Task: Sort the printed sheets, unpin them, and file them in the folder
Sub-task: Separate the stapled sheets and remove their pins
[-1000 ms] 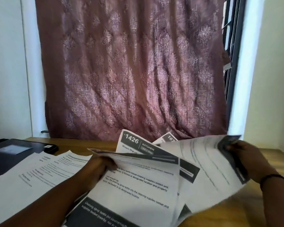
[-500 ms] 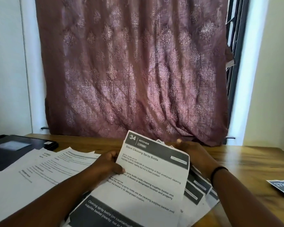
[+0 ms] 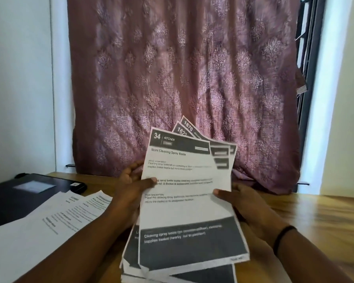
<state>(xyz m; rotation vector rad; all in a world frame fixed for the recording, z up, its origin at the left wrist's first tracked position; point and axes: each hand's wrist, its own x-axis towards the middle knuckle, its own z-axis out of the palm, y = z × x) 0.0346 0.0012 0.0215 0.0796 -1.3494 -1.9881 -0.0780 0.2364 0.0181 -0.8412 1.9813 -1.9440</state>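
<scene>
Sheet stack (image 3: 184, 201) upright — left hand (image 3: 131, 186), right hand (image 3: 245, 203) gripping its sides

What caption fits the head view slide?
Both hands, left and right, hold a fanned stack of printed sheets upright over a wooden table.

Two bare forearms enter from the bottom edge, one on each side; neither carries a sleeve anywhere in view. The left hand (image 3: 131, 186) wears no ring, watch or band that shows; its wrist is plain as far as the frame reaches. The right hand (image 3: 247, 205) has a thin black band (image 3: 282, 237) round the wrist; the band looks like a plain cord or elastic loop, narrow and dark, with no clasp or bead that can be made out. The thumbnails on both hands are short and unpainted so far as the blur allows; the other nails are too soft or too hidden to judge.
</scene>
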